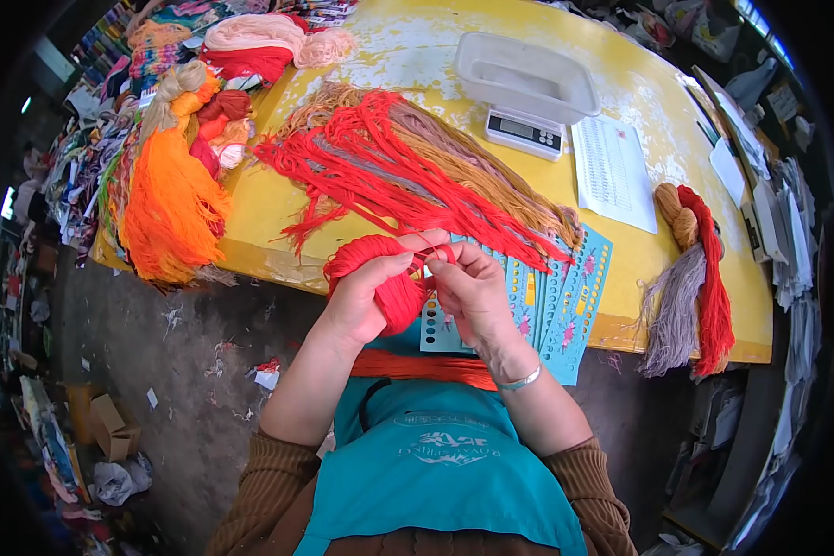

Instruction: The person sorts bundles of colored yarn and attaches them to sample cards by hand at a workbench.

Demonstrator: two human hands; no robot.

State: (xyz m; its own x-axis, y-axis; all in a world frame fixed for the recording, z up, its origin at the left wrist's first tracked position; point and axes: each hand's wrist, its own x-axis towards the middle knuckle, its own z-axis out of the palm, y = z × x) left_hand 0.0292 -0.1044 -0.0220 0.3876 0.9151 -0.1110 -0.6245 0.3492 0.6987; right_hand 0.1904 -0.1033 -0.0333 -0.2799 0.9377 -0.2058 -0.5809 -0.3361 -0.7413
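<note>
A bundle of red yarn (pixel 369 269) is wrapped in my left hand (pixel 366 292), held in front of my chest at the table's near edge. My right hand (pixel 473 287) meets it there, thumb and fingertips pinched on a red strand at the bundle's right side. Just beyond both hands, long red strands (pixel 389 148) lie across mustard and greyish-brown yarn (pixel 491 176). Several turquoise punched cards (pixel 574 306) are fanned out under and beside my right hand. Orange-red strands (pixel 426 368) rest across my lap.
On the yellow table (pixel 408 37), a clear plastic tub (pixel 528 74) sits on a digital scale (pixel 526 134), by a printed sheet (pixel 614 171). Orange yarn (pixel 171 204) hangs over the left edge; grey and red skeins (pixel 690 278) hang at the right. Scraps litter the floor (pixel 204 371).
</note>
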